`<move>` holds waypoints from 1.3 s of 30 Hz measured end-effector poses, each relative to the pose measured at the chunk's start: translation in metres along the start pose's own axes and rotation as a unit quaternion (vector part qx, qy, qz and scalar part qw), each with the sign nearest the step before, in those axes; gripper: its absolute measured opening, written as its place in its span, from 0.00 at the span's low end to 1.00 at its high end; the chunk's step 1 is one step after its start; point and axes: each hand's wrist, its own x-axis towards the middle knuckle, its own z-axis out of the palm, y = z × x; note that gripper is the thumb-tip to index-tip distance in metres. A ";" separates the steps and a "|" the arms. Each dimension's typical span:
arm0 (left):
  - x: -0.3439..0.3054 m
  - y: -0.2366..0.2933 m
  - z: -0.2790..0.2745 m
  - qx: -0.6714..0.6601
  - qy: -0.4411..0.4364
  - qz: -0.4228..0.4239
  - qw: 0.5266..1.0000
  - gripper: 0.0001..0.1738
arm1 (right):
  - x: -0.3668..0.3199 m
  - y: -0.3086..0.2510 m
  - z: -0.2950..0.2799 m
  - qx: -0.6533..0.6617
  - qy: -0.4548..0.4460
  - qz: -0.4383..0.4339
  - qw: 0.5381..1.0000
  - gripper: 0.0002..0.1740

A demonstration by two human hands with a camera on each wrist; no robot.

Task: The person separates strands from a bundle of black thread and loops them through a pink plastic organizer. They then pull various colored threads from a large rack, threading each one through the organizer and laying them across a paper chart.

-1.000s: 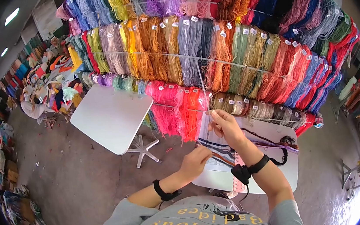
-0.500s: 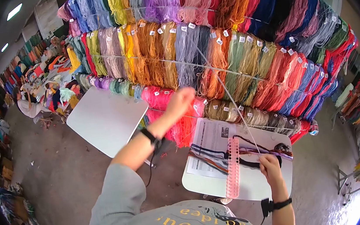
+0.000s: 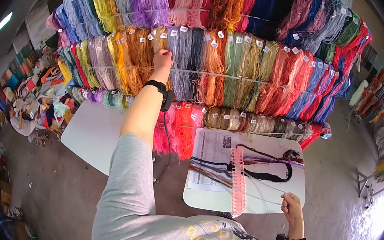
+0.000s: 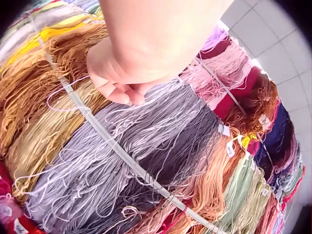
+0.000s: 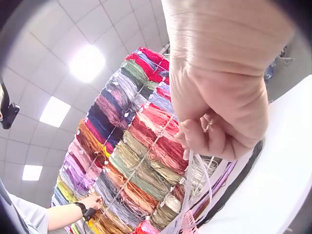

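Observation:
My left hand (image 3: 163,63) is raised to the middle row of hanging thread, at the top of the grey-lavender skeins (image 3: 183,76). In the left wrist view, its curled fingers (image 4: 127,92) pinch at pale strands on these skeins (image 4: 122,141). My right hand (image 3: 292,207) is low, over the near right corner of the white table (image 3: 261,204). It pinches pale grey strands (image 3: 268,198) that trail left toward a pink perforated holder (image 3: 237,181). The right wrist view shows these strands (image 5: 187,207) hanging down from the curled right hand (image 5: 222,117).
Dark, blue and brown threads (image 3: 208,167) run across the holder, over a printed sheet (image 3: 210,141). A black thread loop (image 3: 270,177) lies right of it. Another white table (image 3: 93,135) stands to the left. Metal rods (image 4: 122,153) cross the rows of coloured skeins.
My left hand has reached up and left to the grey-lavender skeins. My right hand has moved down toward me, and the strand no longer stretches from it up to the rack.

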 end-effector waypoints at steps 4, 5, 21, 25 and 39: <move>0.000 -0.006 -0.008 0.017 0.005 0.012 1.000 0.10 | 0.004 -0.003 0.007 -0.020 -0.008 -0.001 1.000 0.10; -0.001 -0.009 -0.011 0.019 0.007 0.012 1.000 0.10 | 0.007 -0.002 0.006 -0.017 -0.014 -0.006 1.000 0.10; -0.028 0.003 -0.036 -0.018 -0.051 0.020 0.998 0.10 | 0.009 -0.009 0.032 -0.016 -0.030 -0.047 0.998 0.10; -0.034 0.003 -0.039 -0.015 -0.049 0.050 0.997 0.09 | 0.007 -0.009 0.036 -0.012 -0.025 -0.047 0.999 0.10; -0.131 -0.024 -0.053 -0.058 -0.156 0.125 0.978 0.05 | 0.002 -0.008 0.063 -0.038 -0.046 -0.087 0.994 0.11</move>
